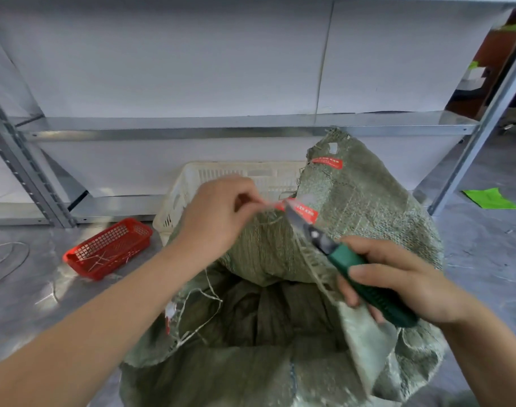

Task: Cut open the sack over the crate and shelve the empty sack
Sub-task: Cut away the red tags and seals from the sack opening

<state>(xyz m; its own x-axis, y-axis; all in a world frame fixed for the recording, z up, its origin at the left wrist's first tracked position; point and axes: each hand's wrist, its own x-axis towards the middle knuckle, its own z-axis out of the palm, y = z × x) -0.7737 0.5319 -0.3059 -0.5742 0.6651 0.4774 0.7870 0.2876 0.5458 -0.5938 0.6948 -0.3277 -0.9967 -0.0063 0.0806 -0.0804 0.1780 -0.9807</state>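
Note:
A green woven sack (368, 201) lies slumped over a cream slatted crate (221, 174) on the floor, its mouth gaping toward me with loose threads hanging. My left hand (218, 215) pinches a red tape strip (302, 211) at the sack's stitched edge. My right hand (397, 283) grips a green-handled utility knife (353, 268), whose blade rests against that tape strip. A second red label (327, 163) sits higher on the sack.
A red mesh basket (109, 248) with cut threads lies on the floor to the left. A metal shelf (192, 124) runs behind the crate, with uprights at both sides. A green sheet (490, 198) lies on the floor at right.

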